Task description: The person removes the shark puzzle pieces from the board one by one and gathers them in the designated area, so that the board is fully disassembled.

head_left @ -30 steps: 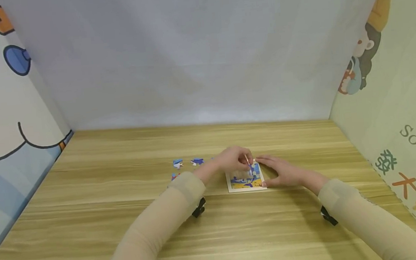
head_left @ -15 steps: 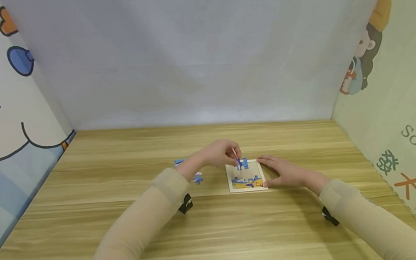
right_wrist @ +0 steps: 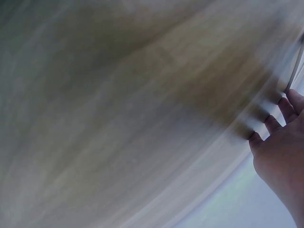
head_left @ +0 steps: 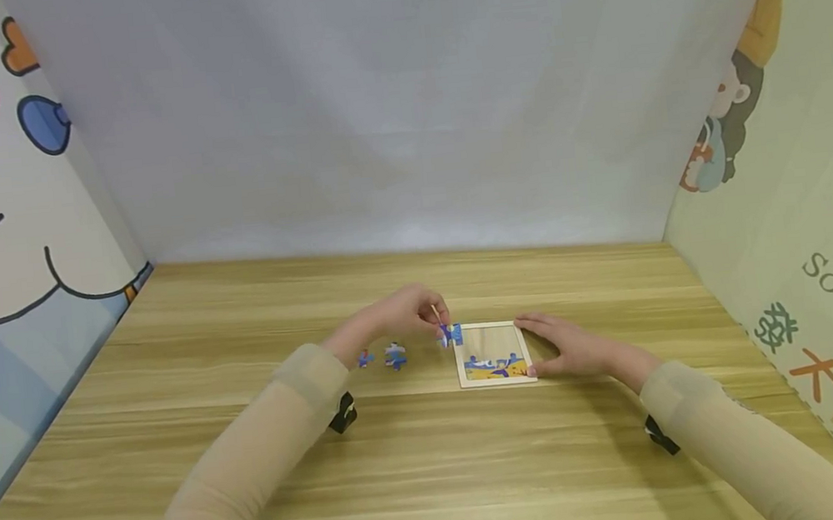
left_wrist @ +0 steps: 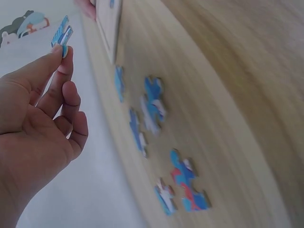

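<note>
My left hand (head_left: 401, 313) pinches a blue jigsaw puzzle piece (head_left: 450, 335) between thumb and fingertips, held up just left of the puzzle frame (head_left: 499, 381). In the left wrist view the same puzzle piece (left_wrist: 61, 37) stands above the thumb tip, and the other fingers of that hand (left_wrist: 40, 114) are curled. Along its bottom the white-edged frame holds a yellow and blue strip of joined pieces (head_left: 502, 368); bare wood colour shows above them. My right hand (head_left: 571, 344) lies against the frame's right side, thumb at the lower corner and fingers stretched to the upper one.
Several loose puzzle pieces lie left of the frame, among them a blue-white piece (head_left: 395, 356) and a red-blue piece (head_left: 366, 358). The left wrist view shows more loose pieces (left_wrist: 153, 99) on the wooden table (head_left: 437, 476). A pale curtain (head_left: 402, 111) hangs behind.
My left hand has moved left, carrying the blue puzzle piece out of the frame. The frame's upper part, blue before, now shows bare wood colour. My right hand stays at the frame.
</note>
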